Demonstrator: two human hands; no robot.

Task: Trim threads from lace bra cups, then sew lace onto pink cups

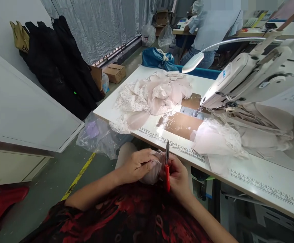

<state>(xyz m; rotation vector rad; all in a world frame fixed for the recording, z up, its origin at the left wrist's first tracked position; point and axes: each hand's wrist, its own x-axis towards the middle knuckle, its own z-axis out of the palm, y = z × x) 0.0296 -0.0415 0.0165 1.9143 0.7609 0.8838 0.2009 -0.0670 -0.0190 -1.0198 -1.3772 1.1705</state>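
While the left hand (137,165) pinches pale fabric (154,170), red snips (167,168) — right hand's (178,177) — touch it.

A small pale pink fabric piece (155,171), bunched and sheer, sits gripped in the left hand (136,165). At its 3 o'clock, red-handled snips (167,167) stand upright in the right hand (179,176), dark blades pointing to 12 o'clock and touching the cloth's edge.

Single head view, from above seated person's lap, facing forward and down. Left hand (137,165) and right hand (178,175) close under lens, low centre. Counter (263,177) crosses frame diagonally, near edge just past hands. Sewing machine (250,74) close at right, floor (48,189) at left. Wide-angle, scene tilted.
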